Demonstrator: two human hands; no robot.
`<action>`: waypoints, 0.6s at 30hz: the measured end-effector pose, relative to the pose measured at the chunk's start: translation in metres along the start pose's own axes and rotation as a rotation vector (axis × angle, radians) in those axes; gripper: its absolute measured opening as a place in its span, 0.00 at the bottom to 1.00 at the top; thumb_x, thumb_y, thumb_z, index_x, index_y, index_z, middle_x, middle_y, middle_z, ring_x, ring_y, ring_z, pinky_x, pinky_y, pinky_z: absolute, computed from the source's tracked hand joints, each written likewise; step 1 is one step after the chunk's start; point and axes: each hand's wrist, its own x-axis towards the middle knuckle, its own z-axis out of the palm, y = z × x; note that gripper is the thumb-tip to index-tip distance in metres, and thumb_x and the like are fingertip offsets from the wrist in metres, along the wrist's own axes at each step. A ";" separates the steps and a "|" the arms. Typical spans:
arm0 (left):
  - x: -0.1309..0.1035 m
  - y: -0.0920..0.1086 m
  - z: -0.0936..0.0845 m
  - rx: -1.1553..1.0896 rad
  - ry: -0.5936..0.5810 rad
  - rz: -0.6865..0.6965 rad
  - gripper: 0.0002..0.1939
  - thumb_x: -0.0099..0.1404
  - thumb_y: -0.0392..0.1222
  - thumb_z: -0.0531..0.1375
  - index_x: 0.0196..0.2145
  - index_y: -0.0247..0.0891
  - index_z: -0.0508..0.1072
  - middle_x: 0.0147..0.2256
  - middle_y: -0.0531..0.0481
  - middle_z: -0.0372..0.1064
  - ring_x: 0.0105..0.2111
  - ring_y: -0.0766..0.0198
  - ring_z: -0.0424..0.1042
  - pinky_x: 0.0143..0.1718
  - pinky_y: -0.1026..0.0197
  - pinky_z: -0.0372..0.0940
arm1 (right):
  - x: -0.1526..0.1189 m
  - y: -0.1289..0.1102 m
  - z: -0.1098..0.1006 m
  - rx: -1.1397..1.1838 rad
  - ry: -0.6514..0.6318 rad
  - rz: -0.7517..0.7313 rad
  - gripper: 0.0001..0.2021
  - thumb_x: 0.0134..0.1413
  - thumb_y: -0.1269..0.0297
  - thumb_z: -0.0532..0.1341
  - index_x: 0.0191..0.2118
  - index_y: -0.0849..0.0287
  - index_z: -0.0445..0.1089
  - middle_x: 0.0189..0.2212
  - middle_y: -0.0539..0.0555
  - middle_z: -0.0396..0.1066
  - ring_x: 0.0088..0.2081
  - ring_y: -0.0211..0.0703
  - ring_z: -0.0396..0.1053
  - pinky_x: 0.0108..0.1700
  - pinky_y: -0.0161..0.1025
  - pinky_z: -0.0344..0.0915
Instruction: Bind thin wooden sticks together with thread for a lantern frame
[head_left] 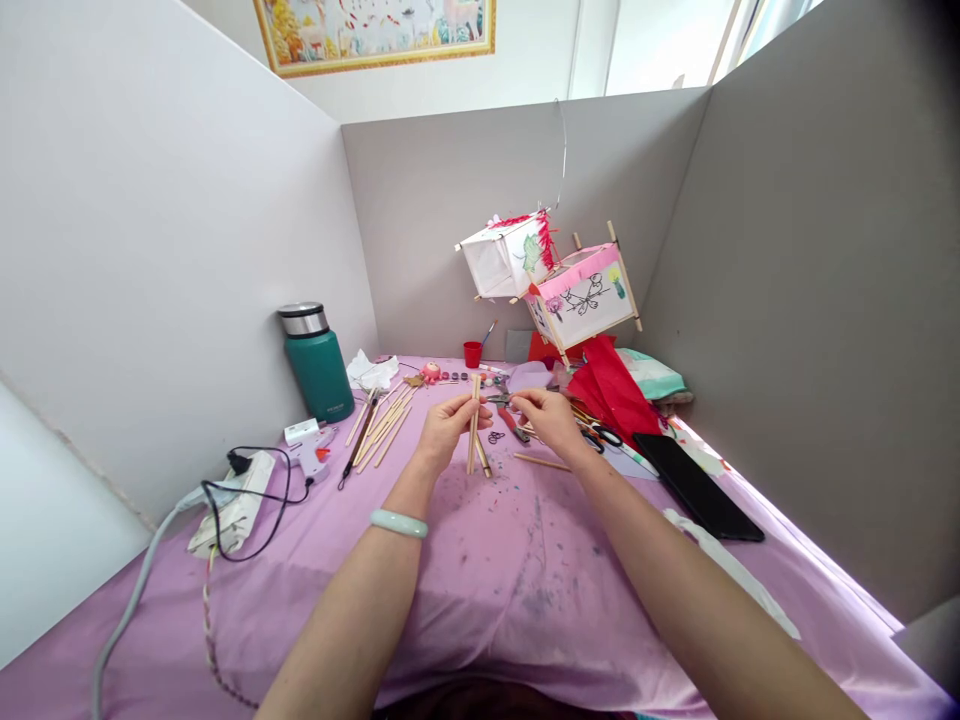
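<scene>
Pinched in my left hand (452, 424) are slim wooden sticks (473, 440), held nearly upright over the purple cloth; another stick slants beside them with a dark band near its lower end. My right hand (547, 418) is a little to the right, its thumb and fingertips pressed together; whatever they hold is too small to name. Red-handled pliers (512, 425) lie on the cloth between the hands. Below them is a small dark coil (496, 437). A loose stick (541, 462) rests under my right wrist.
Loose sticks (386, 432), a glue gun (309, 455), a power strip (236, 505) and a green bottle (319, 365) are at left. Two paper lanterns (585, 300) hang ahead. Scissors (604, 437) and a black tablet (697, 487) lie at right.
</scene>
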 end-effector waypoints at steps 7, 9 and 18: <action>0.000 -0.007 0.004 -0.122 -0.005 -0.014 0.21 0.49 0.50 0.69 0.35 0.31 0.74 0.25 0.52 0.70 0.23 0.68 0.71 0.39 0.53 0.70 | 0.010 0.000 0.009 -0.594 -0.300 -0.032 0.11 0.52 0.67 0.57 0.33 0.57 0.78 0.33 0.55 0.77 0.34 0.43 0.71 0.30 0.34 0.55; 0.001 -0.008 0.005 -0.152 -0.004 -0.017 0.22 0.48 0.50 0.69 0.36 0.31 0.74 0.25 0.53 0.69 0.23 0.69 0.69 0.39 0.54 0.70 | 0.013 0.000 0.013 -0.675 -0.322 -0.016 0.11 0.52 0.67 0.57 0.34 0.56 0.78 0.35 0.57 0.77 0.35 0.45 0.71 0.30 0.35 0.54; -0.001 -0.011 0.009 -0.203 0.010 0.019 0.18 0.51 0.48 0.67 0.35 0.32 0.74 0.28 0.51 0.70 0.23 0.73 0.64 0.26 0.66 0.59 | 0.022 -0.005 0.013 -0.757 -0.407 -0.053 0.10 0.52 0.68 0.59 0.36 0.54 0.78 0.35 0.56 0.77 0.36 0.45 0.71 0.33 0.35 0.56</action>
